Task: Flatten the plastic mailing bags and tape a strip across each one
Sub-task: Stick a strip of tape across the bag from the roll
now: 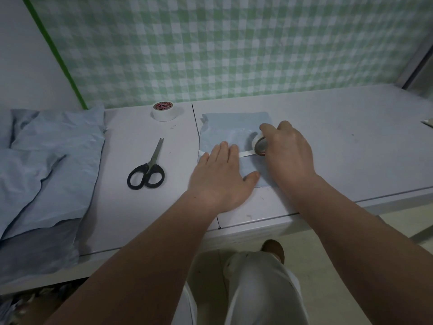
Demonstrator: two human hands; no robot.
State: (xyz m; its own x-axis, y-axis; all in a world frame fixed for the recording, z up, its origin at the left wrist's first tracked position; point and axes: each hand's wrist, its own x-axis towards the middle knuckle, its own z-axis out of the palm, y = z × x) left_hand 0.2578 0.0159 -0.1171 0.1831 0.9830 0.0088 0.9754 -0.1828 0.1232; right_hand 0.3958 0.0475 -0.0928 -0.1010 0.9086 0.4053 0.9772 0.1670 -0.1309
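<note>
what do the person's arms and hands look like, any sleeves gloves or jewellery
Both arms are bare along their whole visible length, with no sleeves showing. The left hand and right hand wear no gloves, and no rings, watch or bracelet show on the fingers or wrists. Nails look short and unpainted.

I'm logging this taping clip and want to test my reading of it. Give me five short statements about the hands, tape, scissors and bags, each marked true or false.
1. The right hand holds a tape roll over the flat blue bag. True.
2. The left hand grips the scissors. False: the scissors lie untouched on the table, and the left hand presses flat on the bag.
3. A strip of tape runs from the roll toward the left hand. True.
4. The second tape roll lies on the bag. False: it stands on bare table beyond the scissors.
5. The pile of bags lies at the person's right. False: it is at the left.
</note>
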